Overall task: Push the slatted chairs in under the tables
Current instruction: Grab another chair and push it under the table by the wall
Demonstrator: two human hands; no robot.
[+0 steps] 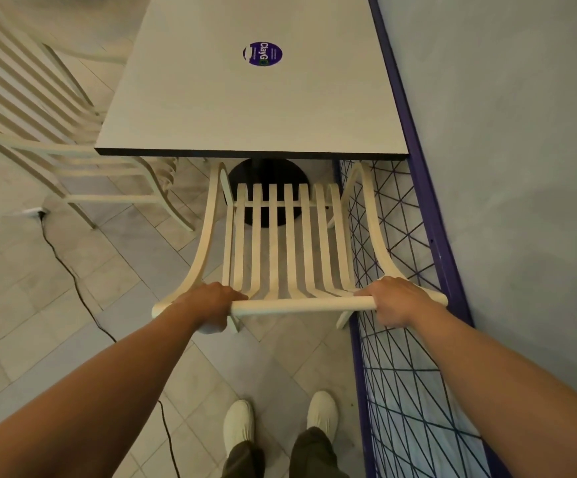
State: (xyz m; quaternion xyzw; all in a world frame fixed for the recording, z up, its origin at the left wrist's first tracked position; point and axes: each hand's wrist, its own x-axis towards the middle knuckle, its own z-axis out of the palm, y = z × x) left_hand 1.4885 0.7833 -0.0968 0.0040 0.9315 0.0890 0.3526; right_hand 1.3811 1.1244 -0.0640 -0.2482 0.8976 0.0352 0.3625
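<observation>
Beside a plain grey wall (521,167) on the right, over a pale tiled floor (38,288), a person stands at a square table with a light wood-grain top and dark edge (245,108). A purple-framed barrier of crossed wire mesh (428,208) runs along the foot of the wall, just beside the table's right edge. At the table's near edge sits a cream slatted wooden chair (273,243), its curved side arms reaching just to the tabletop's lip while the seat and back lie on the near side of it, out from under the table. Another cream slatted chair (21,98) stands to the left of the table. The left hand (207,305) grips the left end of the chair's round top rail (301,304), fingers curled over it; the right hand (397,301) wraps the right end in the same way, close to the mesh. Through the slats shows the table's round black pedestal base (266,174). Two off-white shoes (239,426) point toward the chair at the near edge. A round purple sticker (262,53) lies far on the tabletop, and a thin black cable (73,274) trails across the floor at left.
</observation>
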